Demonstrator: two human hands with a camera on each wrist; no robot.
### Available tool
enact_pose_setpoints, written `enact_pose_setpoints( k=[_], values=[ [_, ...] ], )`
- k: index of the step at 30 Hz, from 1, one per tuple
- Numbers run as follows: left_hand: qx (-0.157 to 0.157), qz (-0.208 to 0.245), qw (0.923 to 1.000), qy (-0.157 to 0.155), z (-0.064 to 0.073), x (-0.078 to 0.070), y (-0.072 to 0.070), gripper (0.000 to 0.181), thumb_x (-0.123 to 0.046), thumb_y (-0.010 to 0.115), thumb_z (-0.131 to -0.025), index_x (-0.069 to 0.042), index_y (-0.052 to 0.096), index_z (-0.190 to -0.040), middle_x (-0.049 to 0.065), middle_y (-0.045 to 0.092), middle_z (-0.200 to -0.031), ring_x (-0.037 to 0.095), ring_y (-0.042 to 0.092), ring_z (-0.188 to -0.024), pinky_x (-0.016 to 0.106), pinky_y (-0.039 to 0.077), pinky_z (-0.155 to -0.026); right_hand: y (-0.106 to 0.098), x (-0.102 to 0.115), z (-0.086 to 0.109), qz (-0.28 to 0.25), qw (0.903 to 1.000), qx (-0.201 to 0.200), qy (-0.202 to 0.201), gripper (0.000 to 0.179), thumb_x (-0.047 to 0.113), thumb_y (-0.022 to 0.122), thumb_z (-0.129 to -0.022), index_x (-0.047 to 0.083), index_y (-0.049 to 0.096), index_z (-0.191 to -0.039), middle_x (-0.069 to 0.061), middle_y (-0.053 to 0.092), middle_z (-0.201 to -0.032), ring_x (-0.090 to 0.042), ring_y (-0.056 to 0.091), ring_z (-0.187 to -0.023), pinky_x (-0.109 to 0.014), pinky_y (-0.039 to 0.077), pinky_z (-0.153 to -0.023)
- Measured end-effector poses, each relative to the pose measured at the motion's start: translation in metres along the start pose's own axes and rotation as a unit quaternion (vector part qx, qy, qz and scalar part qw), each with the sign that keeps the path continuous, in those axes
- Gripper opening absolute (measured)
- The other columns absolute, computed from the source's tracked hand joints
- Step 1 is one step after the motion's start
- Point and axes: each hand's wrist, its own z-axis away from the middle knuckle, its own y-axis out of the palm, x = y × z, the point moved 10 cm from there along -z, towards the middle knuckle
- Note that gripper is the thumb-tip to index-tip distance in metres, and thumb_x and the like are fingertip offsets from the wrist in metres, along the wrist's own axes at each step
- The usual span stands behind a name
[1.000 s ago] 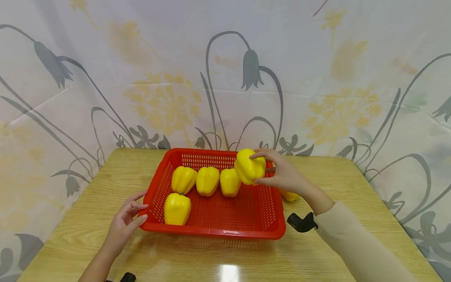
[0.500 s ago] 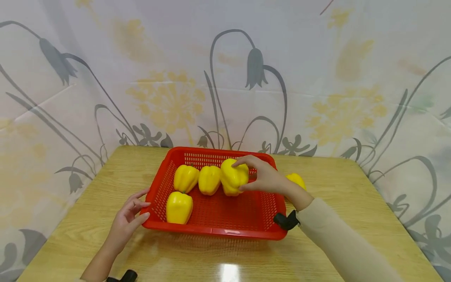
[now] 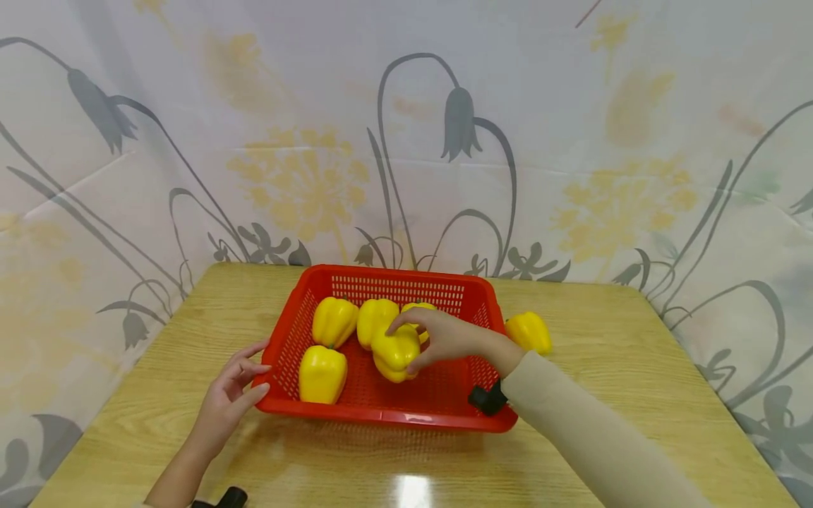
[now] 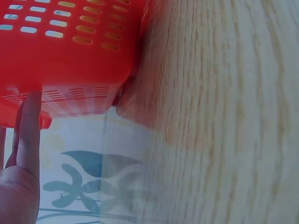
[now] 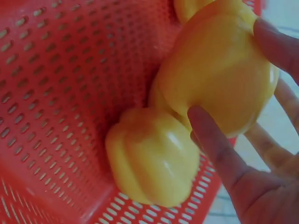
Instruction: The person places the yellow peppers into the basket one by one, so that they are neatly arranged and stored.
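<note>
My right hand [image 3: 447, 337] grips a yellow bell pepper [image 3: 395, 355] between thumb and fingers, low inside the red plastic basket [image 3: 387, 418]. In the right wrist view this bell pepper [image 5: 219, 70] is tilted, with fingertips spread on its sides. Several more yellow peppers sit in the basket: two along the back, a left one [image 3: 333, 322] and a middle one [image 3: 375, 321], a third mostly hidden behind my right hand, and one at the front left [image 3: 322, 375]. My left hand [image 3: 224, 395] touches the basket's left front corner; its fingers [image 4: 31, 135] lie straight against the basket.
Outside the basket, right of its wall, another yellow pepper [image 3: 530, 332] lies on the wooden table [image 3: 603, 353]. A floral-patterned cloth [image 3: 406, 141] rises behind the table. Black wrist mounts [image 3: 488, 401] stick out at both wrists.
My right hand set one pepper down in the back row, to the right of the middle one. It has moved left and forward with a pepper in its grip. The left hand has stayed at the corner.
</note>
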Motion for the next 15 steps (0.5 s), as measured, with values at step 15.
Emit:
enact_pose_setpoints(
  k=[15],
  values=[
    [-0.002, -0.002, 1.0, -0.001, 0.0, 0.001, 0.0, 0.014, 0.017, 0.05, -0.083, 0.013, 0.052, -0.096, 0.002, 0.042, -0.133, 0.011, 0.045, -0.113, 0.015, 0.04, -0.089, 0.029, -0.002, -0.025, 0.088, 0.9946, 0.055, 0.012, 0.037, 0.014, 0.08, -0.073, 0.016, 0.057, -0.102, -0.001, 0.048, -0.104, -0.017, 0.045, -0.094, -0.029, 0.042, -0.082]
  ],
)
